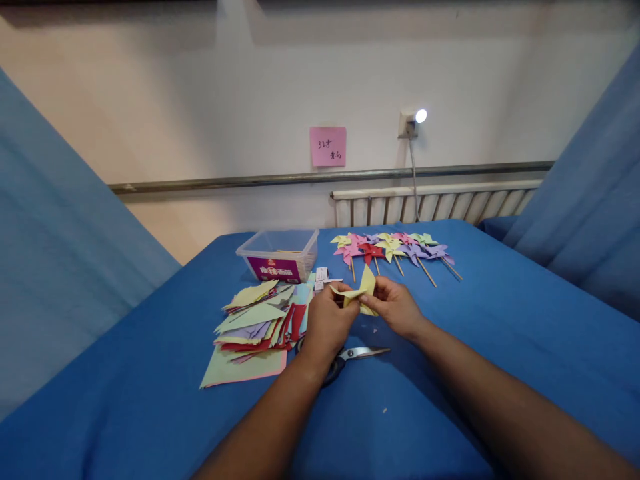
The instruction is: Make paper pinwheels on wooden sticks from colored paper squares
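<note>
A piece of yellow paper (369, 281), folded into several points, is held between the two hands above the middle of the counter (475, 373), which is covered by a blue cloth. By the left hand (330, 320) the paper is pinched at its left side, with the back of the hand turned up and the fingers curled. By the right hand (399, 305) it is gripped at its right side, the thumb being laid along the near face. The forearms are angled inward, so that the hands are brought close together; both are cut off by the frame.

Some fingertips are concealed by the paper, and whether its centre is fastened cannot be made out. The scissors (353, 353), with blades pointed right, are crossed by the left wrist, and part of the handles is covered. The stack of coloured paper (255, 327) is overlapped at its right by the same hand, and small white boxes (321, 275) are partly hidden too. Sticks are seen only dimly in the clear plastic box (275, 270). In the overlapping pinwheels (371, 253), the rear ones are partly masked.
</note>
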Demonstrator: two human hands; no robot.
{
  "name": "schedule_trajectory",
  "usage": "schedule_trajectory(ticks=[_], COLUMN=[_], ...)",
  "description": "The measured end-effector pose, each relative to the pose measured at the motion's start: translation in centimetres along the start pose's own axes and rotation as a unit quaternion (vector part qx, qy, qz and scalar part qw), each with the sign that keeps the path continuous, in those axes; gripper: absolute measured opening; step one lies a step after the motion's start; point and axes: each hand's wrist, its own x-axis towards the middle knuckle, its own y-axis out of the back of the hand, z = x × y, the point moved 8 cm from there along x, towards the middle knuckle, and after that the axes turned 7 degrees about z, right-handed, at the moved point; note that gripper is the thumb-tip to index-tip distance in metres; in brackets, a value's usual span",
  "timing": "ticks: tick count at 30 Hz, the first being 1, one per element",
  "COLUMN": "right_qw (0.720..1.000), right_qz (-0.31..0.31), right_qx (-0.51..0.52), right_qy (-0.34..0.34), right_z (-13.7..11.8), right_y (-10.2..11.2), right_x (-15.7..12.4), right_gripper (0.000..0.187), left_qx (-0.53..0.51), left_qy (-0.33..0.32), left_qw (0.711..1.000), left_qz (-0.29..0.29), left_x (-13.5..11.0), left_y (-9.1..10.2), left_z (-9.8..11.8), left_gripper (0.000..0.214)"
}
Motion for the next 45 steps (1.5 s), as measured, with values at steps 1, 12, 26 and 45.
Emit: schedule_trajectory(ticks=[1,12,26,45], right_qw=[1.0,1.0,1.0,0.996], right_qz=[0.0,0.0,0.014,0.028], right_qx=[0.002,-0.02,-0.024,0.061], right_qy=[-0.001,0.002,0.013,-0.056], right_z=[0.0,-0.5,-0.3,0.3], right_y=[0.0,-0.1,0.0,0.0], right_x=[0.0,-0.1,-0.3,-0.3], right_gripper=[0.025,0.026,0.021,0.039], left_qx=[0.002,0.002,0.016,-0.136], left_qy=[0.001,-0.003,-0.012,0.034], left_qw=[1.0,1.0,1.0,0.99], left_qz=[0.001,0.0,0.011,-0.013], left_x=[0.0,0.0,-0.2,0.2], left_y=[0.0,0.2,0.3,-0.7], left_z=[0.0,0.3,0.7,-0.6], left_gripper=[0.014,0.013,0.012,0.024])
